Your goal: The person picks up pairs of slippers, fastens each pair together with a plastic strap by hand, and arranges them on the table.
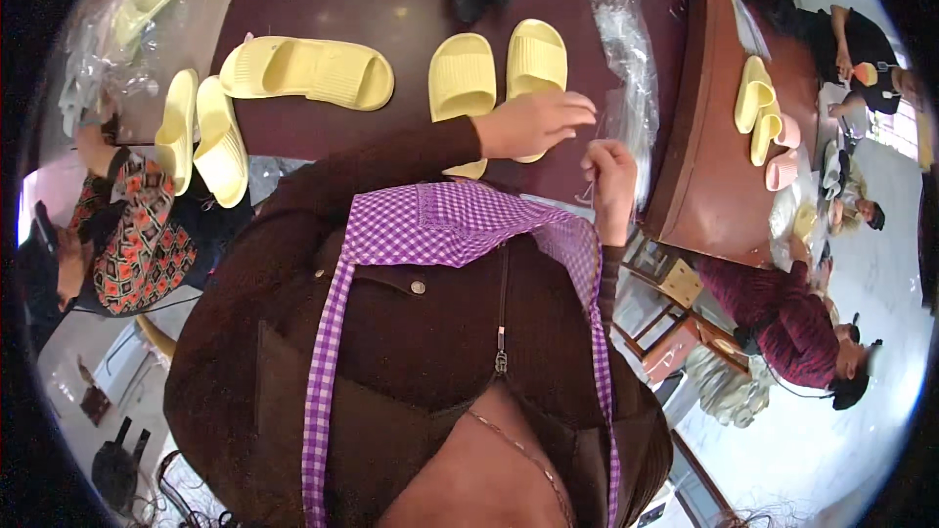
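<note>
Plastic bag (626, 59) is what the hands work at: clear, crinkled, long and narrow, it lies on the dark red table (411, 10) and runs from the far edge down toward the near edge, just right of a pair of yellow slippers (499, 73). From the head camera I see the left hand (533, 122) stretched over the near end of that pair, fingers drawn together at the bag's lower edge, pinching something too thin for me to make out. The right hand (611, 181) sits just beside it, curled closed near the bag's lower end; I cannot tell what it grips. More yellow slippers (308, 68) lie to the left on the table. A purple checked apron (440, 225) fills the foreground.
</note>
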Demonstrator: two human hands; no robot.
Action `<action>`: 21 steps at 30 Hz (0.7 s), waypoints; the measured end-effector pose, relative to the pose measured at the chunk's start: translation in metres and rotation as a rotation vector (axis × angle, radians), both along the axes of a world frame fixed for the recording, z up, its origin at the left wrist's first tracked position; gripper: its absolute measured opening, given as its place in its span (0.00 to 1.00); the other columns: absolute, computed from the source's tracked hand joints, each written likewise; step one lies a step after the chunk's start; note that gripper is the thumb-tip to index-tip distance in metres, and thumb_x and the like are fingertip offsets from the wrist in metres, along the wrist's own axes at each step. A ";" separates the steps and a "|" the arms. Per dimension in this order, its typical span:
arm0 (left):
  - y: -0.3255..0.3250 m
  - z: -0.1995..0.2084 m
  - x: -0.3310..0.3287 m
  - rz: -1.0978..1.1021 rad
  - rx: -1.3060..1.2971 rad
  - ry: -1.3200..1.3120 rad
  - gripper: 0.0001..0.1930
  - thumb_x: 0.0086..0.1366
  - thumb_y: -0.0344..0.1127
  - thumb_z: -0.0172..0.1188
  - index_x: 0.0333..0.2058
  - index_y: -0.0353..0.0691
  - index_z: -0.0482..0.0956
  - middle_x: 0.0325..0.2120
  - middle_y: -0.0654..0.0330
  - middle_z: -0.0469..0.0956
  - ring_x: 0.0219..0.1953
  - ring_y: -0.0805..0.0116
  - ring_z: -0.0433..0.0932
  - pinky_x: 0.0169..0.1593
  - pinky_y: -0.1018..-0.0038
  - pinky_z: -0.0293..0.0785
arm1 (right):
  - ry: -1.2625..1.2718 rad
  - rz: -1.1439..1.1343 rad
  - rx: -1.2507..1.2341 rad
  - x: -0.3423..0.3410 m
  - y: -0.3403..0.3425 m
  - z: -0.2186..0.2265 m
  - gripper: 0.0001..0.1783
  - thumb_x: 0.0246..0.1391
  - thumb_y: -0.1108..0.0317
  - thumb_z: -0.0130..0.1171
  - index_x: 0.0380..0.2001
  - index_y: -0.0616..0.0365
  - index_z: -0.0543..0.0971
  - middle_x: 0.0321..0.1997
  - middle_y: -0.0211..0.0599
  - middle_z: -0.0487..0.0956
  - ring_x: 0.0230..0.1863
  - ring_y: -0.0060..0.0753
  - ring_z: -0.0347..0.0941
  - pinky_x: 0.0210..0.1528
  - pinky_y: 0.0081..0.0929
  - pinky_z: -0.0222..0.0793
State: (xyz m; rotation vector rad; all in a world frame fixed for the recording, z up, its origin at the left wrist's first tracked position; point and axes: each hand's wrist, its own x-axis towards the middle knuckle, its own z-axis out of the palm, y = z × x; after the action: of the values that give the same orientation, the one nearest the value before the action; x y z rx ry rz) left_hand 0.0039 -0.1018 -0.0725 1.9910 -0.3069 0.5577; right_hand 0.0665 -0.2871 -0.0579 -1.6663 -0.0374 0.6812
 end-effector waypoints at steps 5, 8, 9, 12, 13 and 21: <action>-0.011 -0.032 0.045 -0.240 0.004 0.026 0.10 0.58 0.33 0.53 0.38 0.37 0.75 0.38 0.54 0.74 0.42 0.56 0.73 0.45 0.65 0.69 | 0.008 0.013 0.033 0.008 0.003 0.010 0.04 0.48 0.74 0.54 0.27 0.63 0.75 0.19 0.31 0.73 0.18 0.17 0.65 0.20 0.12 0.57; -0.013 -0.043 0.052 -0.291 0.040 0.098 0.07 0.57 0.32 0.52 0.33 0.37 0.75 0.37 0.55 0.75 0.41 0.54 0.72 0.45 0.65 0.68 | 0.010 0.040 -0.003 0.026 -0.009 0.006 0.05 0.49 0.72 0.55 0.27 0.64 0.75 0.19 0.31 0.74 0.18 0.17 0.65 0.21 0.12 0.58; -0.014 -0.042 0.053 -0.314 0.046 0.077 0.07 0.57 0.32 0.52 0.33 0.37 0.75 0.37 0.55 0.75 0.41 0.54 0.72 0.45 0.65 0.68 | 0.013 0.087 -0.029 0.035 -0.014 0.002 0.06 0.49 0.71 0.55 0.29 0.62 0.76 0.22 0.33 0.75 0.21 0.20 0.68 0.24 0.15 0.61; -0.015 -0.036 0.048 -0.281 -0.007 0.224 0.07 0.58 0.33 0.52 0.31 0.37 0.74 0.34 0.54 0.75 0.37 0.55 0.74 0.41 0.67 0.70 | -0.001 0.176 -0.081 0.072 -0.023 -0.017 0.08 0.50 0.69 0.56 0.33 0.60 0.77 0.27 0.36 0.77 0.27 0.26 0.72 0.29 0.20 0.67; -0.015 -0.034 0.045 -0.230 -0.115 0.297 0.06 0.59 0.33 0.52 0.31 0.36 0.73 0.30 0.55 0.75 0.34 0.59 0.74 0.38 0.69 0.70 | -0.379 0.204 -0.240 0.089 -0.025 -0.030 0.10 0.50 0.67 0.56 0.37 0.56 0.76 0.34 0.37 0.76 0.33 0.29 0.72 0.34 0.25 0.67; -0.018 -0.030 0.032 -0.070 -0.949 0.596 0.06 0.62 0.31 0.50 0.29 0.34 0.72 0.25 0.59 0.75 0.28 0.71 0.75 0.34 0.77 0.72 | -1.109 0.436 -1.148 0.147 0.011 -0.102 0.28 0.54 0.59 0.52 0.59 0.35 0.61 0.65 0.34 0.56 0.62 0.46 0.55 0.54 0.56 0.59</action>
State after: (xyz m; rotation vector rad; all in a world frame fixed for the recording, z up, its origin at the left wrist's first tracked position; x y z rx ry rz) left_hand 0.0362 -0.1198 -0.1028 1.1263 0.2344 0.0070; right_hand 0.2135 -0.2763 -0.1595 -3.0173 -0.9732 -0.0891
